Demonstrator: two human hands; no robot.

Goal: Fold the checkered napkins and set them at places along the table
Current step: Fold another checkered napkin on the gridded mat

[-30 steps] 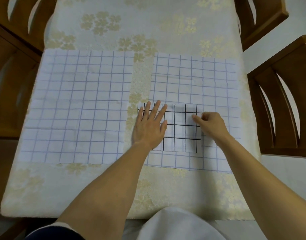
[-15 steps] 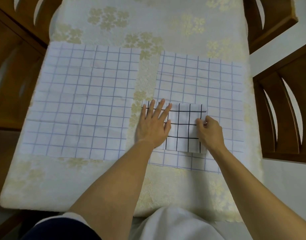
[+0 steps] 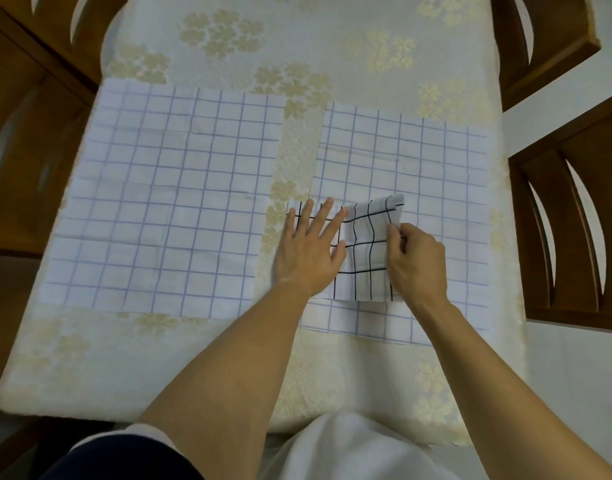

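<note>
Since 1 second ago, the right hand [image 3: 418,265] has picked up the right edge of the black-checked napkin [image 3: 365,251], which lay flat before. That hand now pinches the edge between thumb and fingers, and the far right corner curls up off the right mat [image 3: 418,157]. The left hand [image 3: 308,251] has stayed put. It lies flat with fingers spread and presses down the napkin's left half.

The napkin sits on the near left part of the right mat, and its left edge pokes a little past the mat's left side. Its long side runs left to right.

I think the step is a fold from right to left. The free edge is in the right hand, and the place it must land is to the left, under the left hand. So the fold line would run straight away from the person, just beside the left fingertips. The left hand may need to slide out.

Left of the right mat lies 1 more mat [image 3: 159,195] like it. Both rest on a flowered tablecloth [image 3: 297,36].
</note>
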